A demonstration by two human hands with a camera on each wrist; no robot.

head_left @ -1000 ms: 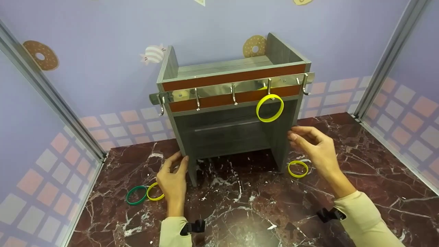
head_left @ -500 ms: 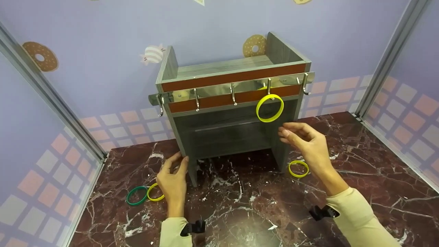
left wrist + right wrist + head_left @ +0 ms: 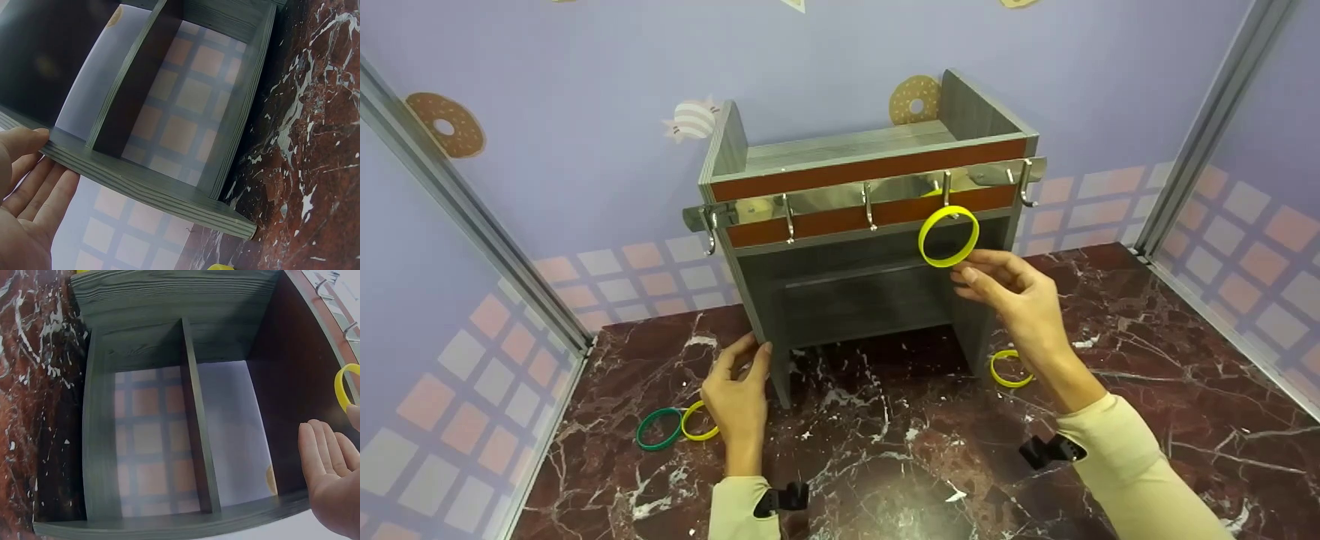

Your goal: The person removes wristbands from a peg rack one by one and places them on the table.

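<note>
In the head view my left hand [image 3: 735, 394] grips the near edge of the grey wooden shelf's left side panel [image 3: 152, 194], thumb inside and fingers outside in the left wrist view. A yellow ring [image 3: 940, 263], like a wristband, hangs from a metal hook [image 3: 947, 191] on the shelf's front rail [image 3: 826, 201]. My right hand [image 3: 1020, 300] is raised at that ring, with its fingertips right at the lower right rim. Seen from the right wrist, the fingers [image 3: 319, 450] are straight below the ring [image 3: 341, 391], and the thumb overlaps its lower edge.
A green ring [image 3: 656, 448] and a yellow ring [image 3: 701, 437] lie on the dark red marble-patterned table [image 3: 885, 480], left of the shelf [image 3: 862, 307]. Another yellow ring [image 3: 1011, 385] lies to its right. Patterned walls [image 3: 585, 150] stand behind and at both sides.
My right hand has moved left and slightly up, from beside the shelf's right panel to the hanging yellow ring. The left hand stays at the left panel.
</note>
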